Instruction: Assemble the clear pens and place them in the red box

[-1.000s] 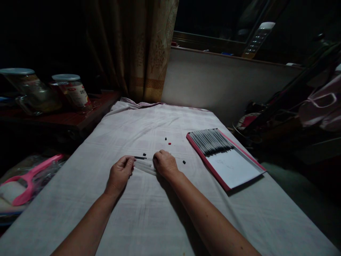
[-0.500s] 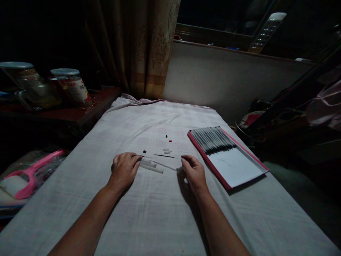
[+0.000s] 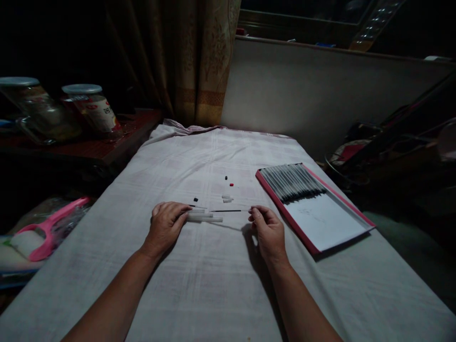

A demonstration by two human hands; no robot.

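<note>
My right hand (image 3: 267, 230) pinches the end of a thin pen refill (image 3: 226, 211), whose dark ink section points left above the cloth. My left hand (image 3: 167, 225) has its fingers closed around the left ends of clear pen barrels (image 3: 206, 217), which lie side by side and point right. Another thin refill partly shows just beyond the left fingers. Past the hands lie small pale pen parts (image 3: 227, 198), a red plug (image 3: 231, 185), a black plug (image 3: 226, 177) and another black piece (image 3: 195, 200).
To the right, a red-edged open box (image 3: 338, 228) holds a row of capped pens (image 3: 294, 183). A white checked cloth (image 3: 199, 285) covers the table. On the left are pink-handled scissors (image 3: 44, 237) and a dark red side table with a lidded jar (image 3: 92, 109).
The barrels in my left hand have swung from a downward slant to nearly level. My right hand and its refill have shifted slightly right, and the camera view has tilted a little.
</note>
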